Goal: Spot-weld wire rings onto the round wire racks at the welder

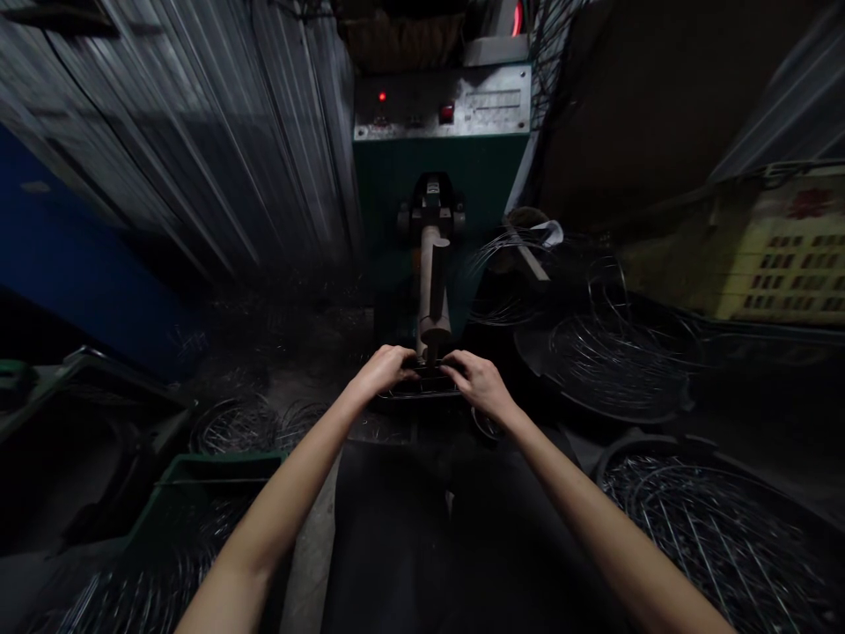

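Left grip and right grip: both pinching wire frame | frame spans between them, picture centre | below machine's metal cylinder

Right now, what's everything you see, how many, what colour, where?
thin metal-wire frame: 1, silvery, between the hands
thick round metal bar: 1, grey, above the frame
boxy metal machine: 1, green, top centre
slatted plastic crate: 1, yellow, right
open plastic crate: 1, green, lower left
round tubs: 2, black, right
loose thin wires: many, silvery, both sides
ridged metal wall: 1, grey, upper left
flat panel: 1, blue, far left
clothed legs: 2, black, bottom centre
left hand and right hand: 2, bare, at the frame
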Demonstrator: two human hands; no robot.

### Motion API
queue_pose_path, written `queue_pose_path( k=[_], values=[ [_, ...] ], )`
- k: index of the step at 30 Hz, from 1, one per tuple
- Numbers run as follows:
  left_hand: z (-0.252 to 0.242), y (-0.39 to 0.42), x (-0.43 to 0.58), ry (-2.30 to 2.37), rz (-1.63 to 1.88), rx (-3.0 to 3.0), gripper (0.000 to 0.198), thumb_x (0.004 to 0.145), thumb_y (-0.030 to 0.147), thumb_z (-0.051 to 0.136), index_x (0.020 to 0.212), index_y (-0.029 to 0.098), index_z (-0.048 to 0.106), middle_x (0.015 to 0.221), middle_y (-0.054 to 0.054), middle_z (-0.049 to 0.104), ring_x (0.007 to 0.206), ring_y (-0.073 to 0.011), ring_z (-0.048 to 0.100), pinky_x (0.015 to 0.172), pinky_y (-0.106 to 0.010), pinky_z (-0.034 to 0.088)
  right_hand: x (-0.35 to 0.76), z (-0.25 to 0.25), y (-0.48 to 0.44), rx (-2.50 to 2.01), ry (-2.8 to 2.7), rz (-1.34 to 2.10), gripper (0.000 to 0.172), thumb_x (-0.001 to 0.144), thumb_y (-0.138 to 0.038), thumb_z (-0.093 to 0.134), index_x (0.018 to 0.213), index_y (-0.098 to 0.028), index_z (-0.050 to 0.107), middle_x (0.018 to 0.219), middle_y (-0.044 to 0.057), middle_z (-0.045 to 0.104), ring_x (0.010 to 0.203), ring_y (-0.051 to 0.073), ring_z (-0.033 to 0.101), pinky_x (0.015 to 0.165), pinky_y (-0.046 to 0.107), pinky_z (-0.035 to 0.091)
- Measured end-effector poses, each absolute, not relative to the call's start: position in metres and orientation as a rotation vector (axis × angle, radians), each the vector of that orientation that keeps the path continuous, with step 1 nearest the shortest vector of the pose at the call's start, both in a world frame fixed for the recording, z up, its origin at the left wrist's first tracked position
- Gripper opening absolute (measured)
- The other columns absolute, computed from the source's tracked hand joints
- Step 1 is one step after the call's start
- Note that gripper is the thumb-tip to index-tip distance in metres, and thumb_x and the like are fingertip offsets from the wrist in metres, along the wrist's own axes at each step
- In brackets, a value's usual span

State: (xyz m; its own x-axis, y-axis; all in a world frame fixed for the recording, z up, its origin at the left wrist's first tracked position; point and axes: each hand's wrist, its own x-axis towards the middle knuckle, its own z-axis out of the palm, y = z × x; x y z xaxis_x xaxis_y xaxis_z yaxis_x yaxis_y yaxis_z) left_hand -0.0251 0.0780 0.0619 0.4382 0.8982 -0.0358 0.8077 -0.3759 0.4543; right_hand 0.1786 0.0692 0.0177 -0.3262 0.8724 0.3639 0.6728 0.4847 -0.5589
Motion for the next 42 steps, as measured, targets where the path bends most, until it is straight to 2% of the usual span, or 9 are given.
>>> queue_pose_path(
  k=[6, 12, 16, 19, 22, 25, 29, 34, 42],
  values=[
    [0.064, 0.079, -0.026, 1.437, 0.231, 2.232, 0.021, 0.075, 0.03, 0.062, 0.089, 0.016, 0.068, 0.077, -0.003, 0.068, 0.07, -0.016, 0.06, 0.061, -0.022, 0.041, 0.175, 0.022, 0.065, -1.198, -2.041, 0.473, 0.016, 0.086, -0.032, 0.053, 0.087, -0.022, 0.064, 0.081, 0.002, 0.065, 0.071, 0.014, 0.059, 0.066, 0.025, 0.044],
    [0.067, 0.083, -0.022, 1.469, 0.169, 2.275, 0.025, 0.073, 0.029, 0.063, 0.094, 0.016, 0.067, 0.086, -0.005, 0.069, 0.08, -0.0187, 0.061, 0.066, -0.024, 0.041, 0.224, -0.001, 0.059, -1.338, -1.756, 0.387, 0.024, 0.086, -0.036, 0.048, 0.094, -0.019, 0.063, 0.091, 0.006, 0.062, 0.071, 0.015, 0.058, 0.068, 0.029, 0.047],
    [0.07, 0.084, -0.024, 1.466, 0.15, 2.271, 0.028, 0.074, 0.03, 0.061, 0.098, 0.015, 0.066, 0.084, -0.005, 0.068, 0.078, -0.0176, 0.061, 0.066, -0.024, 0.042, 0.246, -0.019, 0.061, -1.35, -1.918, 0.476, 0.022, 0.087, -0.033, 0.045, 0.091, -0.02, 0.062, 0.087, 0.005, 0.063, 0.078, 0.016, 0.059, 0.075, 0.03, 0.046],
    [0.067, 0.084, -0.037, 1.445, 0.147, 2.223, 0.027, 0.074, 0.028, 0.061, 0.098, 0.016, 0.066, 0.087, -0.005, 0.068, 0.082, -0.018, 0.061, 0.07, -0.024, 0.043, 0.239, -0.011, 0.06, -1.282, -1.995, 0.471, 0.021, 0.09, -0.03, 0.043, 0.087, -0.02, 0.061, 0.083, 0.003, 0.063, 0.076, 0.014, 0.059, 0.073, 0.026, 0.044],
    [0.065, 0.08, -0.052, 1.429, 0.174, 2.194, 0.042, 0.07, 0.032, 0.066, 0.109, 0.016, 0.063, 0.1, -0.006, 0.067, 0.087, -0.0188, 0.06, 0.075, -0.026, 0.045, 0.223, 0.006, 0.053, -1.305, -2.073, 0.312, 0.02, 0.091, -0.031, 0.043, 0.09, -0.02, 0.061, 0.082, 0.002, 0.062, 0.072, 0.013, 0.058, 0.066, 0.023, 0.041],
    [0.067, 0.071, -0.051, 1.469, 0.373, 2.234, 0.055, 0.07, 0.041, 0.066, 0.119, 0.016, 0.057, 0.111, -0.008, 0.063, 0.091, -0.02, 0.059, 0.079, -0.028, 0.046, 0.208, 0.014, 0.046, -1.37, -2.153, 0.113, 0.025, 0.093, -0.033, 0.04, 0.091, -0.02, 0.061, 0.079, 0.003, 0.061, 0.068, 0.013, 0.056, 0.057, 0.022, 0.036],
    [0.07, 0.065, -0.027, 1.452, 0.409, 2.304, 0.043, 0.073, 0.036, 0.065, 0.111, 0.016, 0.061, 0.105, -0.008, 0.066, 0.096, -0.0213, 0.06, 0.083, -0.028, 0.045, 0.191, 0.015, 0.041, -1.361, -2.196, 0.063, 0.029, 0.094, -0.035, 0.038, 0.093, -0.02, 0.062, 0.08, 0.004, 0.059, 0.067, 0.013, 0.055, 0.054, 0.022, 0.035],
    [0.068, 0.067, -0.018, 1.4, 0.31, 2.277, 0.028, 0.075, 0.026, 0.064, 0.1, 0.015, 0.066, 0.093, -0.005, 0.069, 0.085, -0.0185, 0.062, 0.076, -0.024, 0.045, 0.18, 0.019, 0.042, -1.293, -2.146, 0.313, 0.024, 0.09, -0.035, 0.045, 0.094, -0.023, 0.065, 0.078, 0.003, 0.058, 0.071, 0.013, 0.056, 0.059, 0.022, 0.039],
    [0.059, 0.061, -0.028, 1.405, 0.368, 2.284, 0.025, 0.075, 0.026, 0.063, 0.098, 0.015, 0.066, 0.091, -0.005, 0.069, 0.085, -0.0183, 0.062, 0.075, -0.024, 0.045, 0.175, 0.022, 0.048, -1.293, -2.024, 0.564, 0.013, 0.081, -0.032, 0.058, 0.085, -0.021, 0.065, 0.08, 0.002, 0.064, 0.074, 0.016, 0.06, 0.065, 0.026, 0.043]
  ],
)
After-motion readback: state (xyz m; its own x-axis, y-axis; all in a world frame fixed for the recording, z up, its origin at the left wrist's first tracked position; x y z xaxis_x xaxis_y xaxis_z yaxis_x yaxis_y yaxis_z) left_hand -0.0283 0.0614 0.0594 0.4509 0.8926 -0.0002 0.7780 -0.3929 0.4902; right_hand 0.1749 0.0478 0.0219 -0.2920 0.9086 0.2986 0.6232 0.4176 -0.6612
